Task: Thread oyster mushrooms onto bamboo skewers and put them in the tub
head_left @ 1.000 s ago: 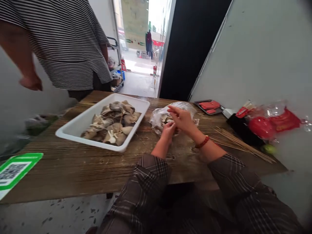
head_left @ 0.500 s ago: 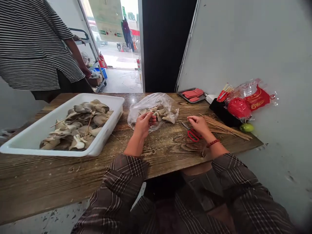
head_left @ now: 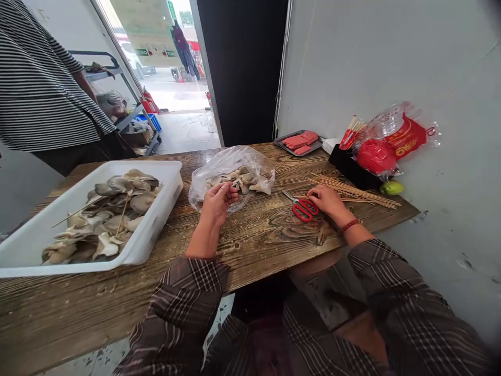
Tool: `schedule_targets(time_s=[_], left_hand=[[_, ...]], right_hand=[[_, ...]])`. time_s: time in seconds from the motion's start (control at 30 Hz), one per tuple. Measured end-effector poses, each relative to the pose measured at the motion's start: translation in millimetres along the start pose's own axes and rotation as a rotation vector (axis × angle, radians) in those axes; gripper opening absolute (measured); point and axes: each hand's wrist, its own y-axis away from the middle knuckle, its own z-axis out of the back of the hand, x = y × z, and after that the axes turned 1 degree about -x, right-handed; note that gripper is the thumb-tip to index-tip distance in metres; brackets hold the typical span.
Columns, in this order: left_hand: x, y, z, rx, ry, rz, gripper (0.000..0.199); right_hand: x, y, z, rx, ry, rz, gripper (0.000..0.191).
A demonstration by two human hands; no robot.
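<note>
My left hand (head_left: 217, 202) is raised in front of a clear plastic bag (head_left: 203, 180) of pale oyster mushrooms (head_left: 245, 180). Its thumb and index finger are pinched together and the other fingers curl; anything between them is too small to name. On the right, my right hand (head_left: 327, 200) is low over the table, fingers bent and drawn together at the near side of a bundle of thin wooden skewers (head_left: 352, 191). Its fingertips are close to the red handles of a pair of scissors (head_left: 305, 209), and what they grip, if anything, is hidden.
A white plastic tub (head_left: 135, 250) of oyster mushrooms with a few skewers stands at left. Behind lie a dark tray (head_left: 289, 149) of pink-red pieces, a black box (head_left: 352, 169) with red packages and a green fruit (head_left: 391, 187). A person in a striped shirt (head_left: 43, 89) stands back left.
My right hand has shifted right off the scissors, towards the skewers, uncovering the red handles. The left hand keeps its pinch before the bag. The view has turned slightly.
</note>
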Motion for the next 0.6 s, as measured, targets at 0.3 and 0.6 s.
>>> schedule_targets(time_s=[0.3, 0.6], left_hand=[[1, -4, 2.9, -0.014, -0.006, -0.007, 0.023], [0, 2, 1.9, -0.007, 0.018, -0.014, 0.025]], right_hand=[[12, 4, 6, -0.011, 0.172, 0.072, 0.024], [14, 7, 13, -0.347, 0.099, 0.091, 0.03]])
